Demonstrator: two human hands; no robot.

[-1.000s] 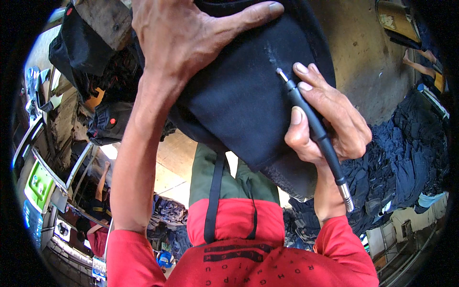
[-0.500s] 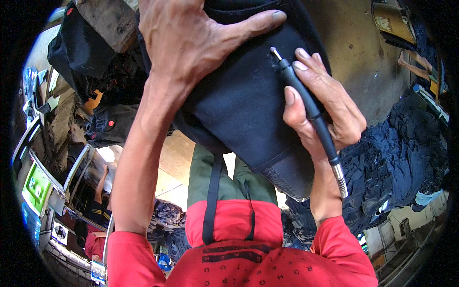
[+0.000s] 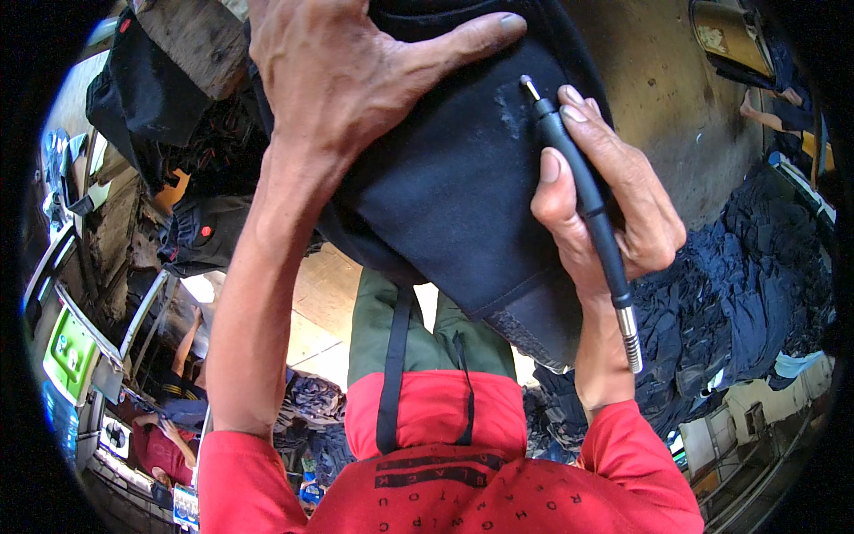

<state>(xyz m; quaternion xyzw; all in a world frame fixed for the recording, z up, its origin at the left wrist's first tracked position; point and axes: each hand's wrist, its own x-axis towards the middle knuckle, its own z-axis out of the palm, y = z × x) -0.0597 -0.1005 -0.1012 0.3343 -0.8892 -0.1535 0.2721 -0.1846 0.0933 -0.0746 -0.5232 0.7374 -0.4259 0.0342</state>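
A dark blue-black cloth garment (image 3: pixel 427 214) lies stretched out in front of me. My left hand (image 3: pixel 325 89) rests flat on its upper part, thumb stretched to the right; the other fingertips are beyond the top edge. My right hand (image 3: pixel 623 196) grips a black pen-shaped rotary grinder handpiece (image 3: pixel 583 173), with a spring-like metal sleeve at its rear end. Its small rounded metal bit points up and left, at or just above the cloth; I cannot tell whether it touches. Beside the bit shows a pale scuffed patch (image 3: pixel 509 120).
A worn brown board (image 3: pixel 658 98) extends behind the garment on the right. Heaped dark garments (image 3: pixel 756 276) lie to the right, and more dark cloth (image 3: pixel 142 89) hangs at upper left. A person in red (image 3: pixel 165 449) is at lower left; another person's limb (image 3: pixel 761 114) shows at far right.
The handpiece's bit has moved slightly up and right with my right hand. The pale patch is more exposed. My left hand has shifted a little left.
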